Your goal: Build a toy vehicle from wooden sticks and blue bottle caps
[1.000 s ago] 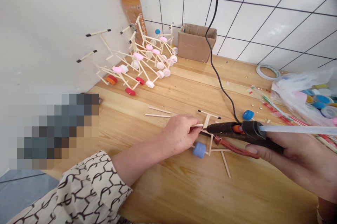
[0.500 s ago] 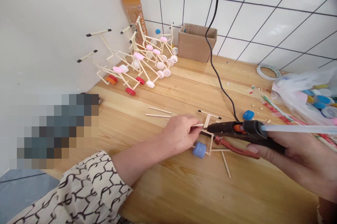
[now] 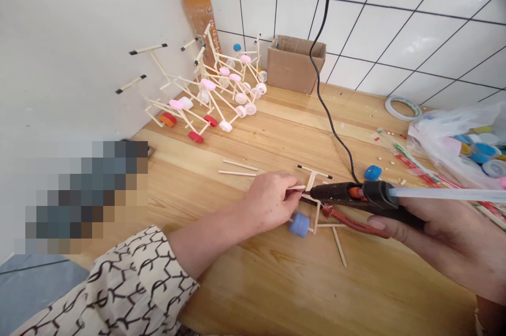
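Left hand (image 3: 271,201): fingers pinched together on the stick frame (image 3: 316,218), which sits at the grip (blue bottle cap (image 3: 299,225) just below).
Right hand (image 3: 454,236): closed around a hot glue gun (image 3: 348,194), tip near the frame, almost not moved.

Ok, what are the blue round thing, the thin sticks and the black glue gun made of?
The blue round thing looks like molded plastic, probably a bottle cap, smooth with a soft shine. The thin sticks look like bare pale wood, dull and unpainted. The black glue gun seems to be hard plastic, with a smooth, slightly shiny surface.
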The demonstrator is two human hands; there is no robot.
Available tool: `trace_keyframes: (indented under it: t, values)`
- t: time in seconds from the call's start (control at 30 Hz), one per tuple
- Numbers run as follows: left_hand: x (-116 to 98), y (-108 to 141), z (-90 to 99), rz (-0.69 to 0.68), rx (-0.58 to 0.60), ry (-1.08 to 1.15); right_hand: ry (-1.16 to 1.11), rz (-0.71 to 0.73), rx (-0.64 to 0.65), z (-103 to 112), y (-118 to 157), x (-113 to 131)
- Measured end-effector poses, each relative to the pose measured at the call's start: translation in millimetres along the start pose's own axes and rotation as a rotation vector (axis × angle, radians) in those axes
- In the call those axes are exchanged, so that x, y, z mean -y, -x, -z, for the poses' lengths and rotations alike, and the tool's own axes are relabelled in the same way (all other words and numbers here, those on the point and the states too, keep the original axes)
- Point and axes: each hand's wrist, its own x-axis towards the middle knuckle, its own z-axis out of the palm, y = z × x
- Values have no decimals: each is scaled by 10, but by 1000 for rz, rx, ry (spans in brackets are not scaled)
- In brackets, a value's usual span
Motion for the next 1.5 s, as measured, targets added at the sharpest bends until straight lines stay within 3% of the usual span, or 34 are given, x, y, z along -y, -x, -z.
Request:
trace_keyframes:
  t: [1.5]
  values:
    - [1,-11,16,9,37,-12,81,15,-8,63,38,-71]
